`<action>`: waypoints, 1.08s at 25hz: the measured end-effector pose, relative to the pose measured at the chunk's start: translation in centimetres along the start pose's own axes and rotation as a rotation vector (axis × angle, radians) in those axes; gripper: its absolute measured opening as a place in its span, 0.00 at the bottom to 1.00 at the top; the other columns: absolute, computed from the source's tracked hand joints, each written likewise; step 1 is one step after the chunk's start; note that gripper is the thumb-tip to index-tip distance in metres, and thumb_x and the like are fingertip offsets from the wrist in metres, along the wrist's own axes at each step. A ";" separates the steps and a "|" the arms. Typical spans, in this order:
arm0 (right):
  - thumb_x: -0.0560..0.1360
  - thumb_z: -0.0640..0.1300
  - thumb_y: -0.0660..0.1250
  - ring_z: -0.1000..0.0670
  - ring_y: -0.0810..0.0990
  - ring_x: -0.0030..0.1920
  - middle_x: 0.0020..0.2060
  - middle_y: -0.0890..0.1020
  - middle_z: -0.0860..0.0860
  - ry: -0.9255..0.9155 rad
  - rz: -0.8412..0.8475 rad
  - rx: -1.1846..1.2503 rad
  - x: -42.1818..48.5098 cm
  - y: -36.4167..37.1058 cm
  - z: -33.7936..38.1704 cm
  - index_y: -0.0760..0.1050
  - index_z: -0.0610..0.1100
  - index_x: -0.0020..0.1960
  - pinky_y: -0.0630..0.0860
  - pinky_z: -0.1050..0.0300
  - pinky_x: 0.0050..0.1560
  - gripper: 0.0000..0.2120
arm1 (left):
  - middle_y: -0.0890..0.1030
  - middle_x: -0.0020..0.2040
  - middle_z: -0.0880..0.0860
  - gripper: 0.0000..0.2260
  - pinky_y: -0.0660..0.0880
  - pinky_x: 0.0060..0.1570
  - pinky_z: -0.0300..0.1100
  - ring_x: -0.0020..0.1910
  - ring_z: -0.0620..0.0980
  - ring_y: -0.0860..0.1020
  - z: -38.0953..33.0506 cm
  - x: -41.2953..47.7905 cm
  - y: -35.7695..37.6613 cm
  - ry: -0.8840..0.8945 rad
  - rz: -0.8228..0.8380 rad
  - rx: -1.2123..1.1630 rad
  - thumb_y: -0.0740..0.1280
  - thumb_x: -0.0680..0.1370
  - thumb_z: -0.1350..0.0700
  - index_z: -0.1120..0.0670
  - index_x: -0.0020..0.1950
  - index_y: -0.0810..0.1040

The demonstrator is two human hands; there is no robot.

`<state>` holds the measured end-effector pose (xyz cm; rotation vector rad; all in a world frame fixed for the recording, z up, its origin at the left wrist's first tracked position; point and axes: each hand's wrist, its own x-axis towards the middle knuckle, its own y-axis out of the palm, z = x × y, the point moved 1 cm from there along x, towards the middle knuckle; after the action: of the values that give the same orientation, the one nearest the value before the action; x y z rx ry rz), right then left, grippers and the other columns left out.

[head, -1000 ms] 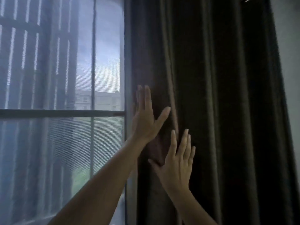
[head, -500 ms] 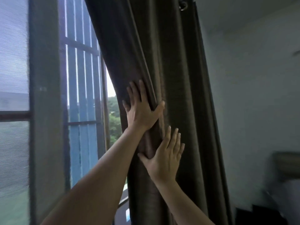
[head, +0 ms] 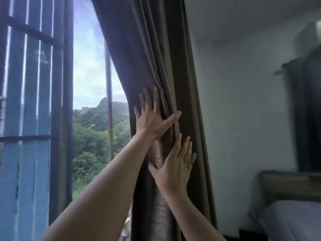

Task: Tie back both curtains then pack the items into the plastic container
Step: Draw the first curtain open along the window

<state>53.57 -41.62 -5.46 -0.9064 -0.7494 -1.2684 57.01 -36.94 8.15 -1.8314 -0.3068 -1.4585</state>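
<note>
A dark brown curtain [head: 144, 49] hangs bunched into folds at the right side of the window. My left hand [head: 152, 117] lies flat on it with fingers straight and spread, thumb out to the right. Just below, my right hand [head: 175, 166] also presses flat against the folds, fingers straight and pointing up. Neither hand grips the fabric. No tie-back, plastic container or items to pack are in view.
The window [head: 90, 84] to the left shows sky and green hills, with a blue barred shutter [head: 33, 119] at the far left. A white wall [head: 243, 110] is right of the curtain. A wooden headboard [head: 288, 185] and a bed [head: 295, 221] sit at the lower right.
Both hands have pushed the curtain to the right, bunching it tighter. More of the window and the room's right side have come into view.
</note>
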 end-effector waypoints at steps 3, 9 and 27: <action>0.50 0.63 0.79 0.37 0.65 0.71 0.70 0.65 0.34 -0.009 -0.004 -0.004 3.4 3.3 -4.2 0.53 0.39 0.74 0.56 0.44 0.68 0.62 | 0.32 0.76 0.53 0.46 0.39 0.72 0.57 0.75 0.52 0.34 -1.1 2.9 5.2 -0.005 -0.029 -0.030 0.56 0.70 0.28 0.47 0.74 0.31; 0.52 0.64 0.78 0.37 0.66 0.70 0.70 0.66 0.35 -0.020 -0.008 -0.011 9.7 9.0 -11.8 0.54 0.40 0.74 0.55 0.44 0.68 0.61 | 0.32 0.76 0.53 0.48 0.38 0.72 0.56 0.75 0.53 0.35 -2.6 7.7 15.0 -0.001 -0.055 -0.088 0.54 0.68 0.27 0.48 0.75 0.32; 0.64 0.63 0.71 0.42 0.41 0.76 0.77 0.41 0.43 0.032 0.166 0.189 22.3 24.4 -27.6 0.34 0.48 0.75 0.36 0.47 0.73 0.57 | 0.32 0.76 0.55 0.47 0.41 0.72 0.58 0.75 0.54 0.35 -2.3 19.7 38.0 0.047 0.042 -0.061 0.57 0.71 0.30 0.48 0.74 0.29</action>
<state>80.77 -74.86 -2.44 -0.7764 -0.7402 -1.0450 84.70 -69.61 10.70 -1.8380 -0.2015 -1.4937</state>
